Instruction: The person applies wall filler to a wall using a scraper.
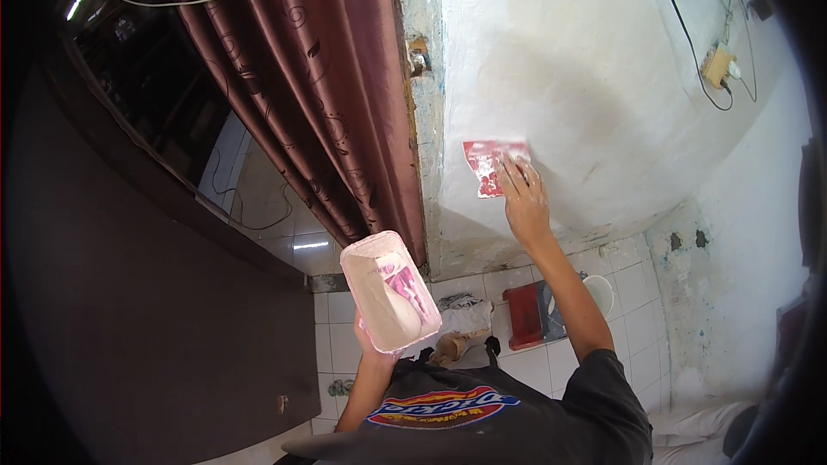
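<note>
My right hand [525, 200] presses a thin red card-like spreader [484, 174], smeared with white, flat against the white wall [586, 112]. Its fingers lie over the spreader's right part, and whitish smears mark them. Lower down and to the left, my left hand [369, 344] grips a pale pink rectangular tub [362, 280] from beneath. Most of that hand is hidden behind the tub. White paste [398, 317] lies inside, along with a pink and white printed patch on the inner wall.
A maroon curtain [319, 77] hangs left of the wall's rough edge [419, 120]. On the tiled floor are a red and grey box [525, 314], a white bucket [600, 294] and a crumpled cloth [465, 319]. A dark door [172, 327] stands left; a socket [717, 67] with cables hangs upper right.
</note>
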Action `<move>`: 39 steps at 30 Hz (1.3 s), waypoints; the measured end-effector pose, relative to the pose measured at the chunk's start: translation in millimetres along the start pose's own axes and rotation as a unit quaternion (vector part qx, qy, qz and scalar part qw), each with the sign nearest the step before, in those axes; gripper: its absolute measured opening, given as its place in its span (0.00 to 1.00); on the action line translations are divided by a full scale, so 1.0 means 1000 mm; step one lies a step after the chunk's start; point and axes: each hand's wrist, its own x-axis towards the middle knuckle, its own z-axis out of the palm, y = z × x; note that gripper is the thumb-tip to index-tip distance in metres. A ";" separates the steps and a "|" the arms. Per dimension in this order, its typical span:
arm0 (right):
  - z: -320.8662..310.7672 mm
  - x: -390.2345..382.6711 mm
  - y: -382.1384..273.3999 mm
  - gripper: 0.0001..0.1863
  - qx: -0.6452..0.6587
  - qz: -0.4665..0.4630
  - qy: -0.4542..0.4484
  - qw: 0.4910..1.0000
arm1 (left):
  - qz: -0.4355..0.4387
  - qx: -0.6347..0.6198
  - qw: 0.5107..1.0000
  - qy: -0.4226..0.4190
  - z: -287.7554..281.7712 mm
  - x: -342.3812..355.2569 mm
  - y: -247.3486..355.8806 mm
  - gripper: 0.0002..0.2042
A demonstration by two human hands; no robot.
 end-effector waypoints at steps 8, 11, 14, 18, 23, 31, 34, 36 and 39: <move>-0.067 0.108 0.015 0.22 -0.086 0.057 0.142 0.984 | -0.032 0.001 0.999 -0.019 0.008 0.010 -0.009 0.34; -0.035 0.085 0.012 0.22 -0.091 0.050 0.129 0.986 | -0.031 0.015 0.999 -0.021 0.009 0.010 -0.015 0.36; -0.007 0.035 -0.001 0.21 -0.037 0.051 0.069 0.996 | -0.030 0.011 0.999 -0.043 0.010 0.013 -0.013 0.36; -0.026 0.035 0.019 0.21 -0.028 0.055 0.079 0.995 | -0.027 0.030 0.998 -0.037 0.014 0.007 -0.010 0.36; -0.058 0.098 0.048 0.22 -0.071 0.082 0.142 0.984 | -0.046 0.059 0.996 -0.045 0.011 0.007 -0.006 0.37; -0.015 -0.020 0.005 0.20 0.074 0.113 -0.036 0.990 | -0.018 0.026 0.996 -0.079 0.047 0.008 0.006 0.29; -0.026 -0.037 -0.023 0.17 0.379 0.365 -0.067 0.848 | -0.010 0.039 0.998 -0.049 0.065 0.016 0.007 0.30; -0.053 -0.028 -0.052 0.16 0.752 0.460 0.069 0.468 | 0.000 0.077 0.996 -0.053 0.075 0.015 0.012 0.30; -0.059 -0.050 -0.070 0.16 0.800 0.443 0.092 0.395 | -0.013 0.058 0.997 -0.049 0.098 0.008 0.012 0.29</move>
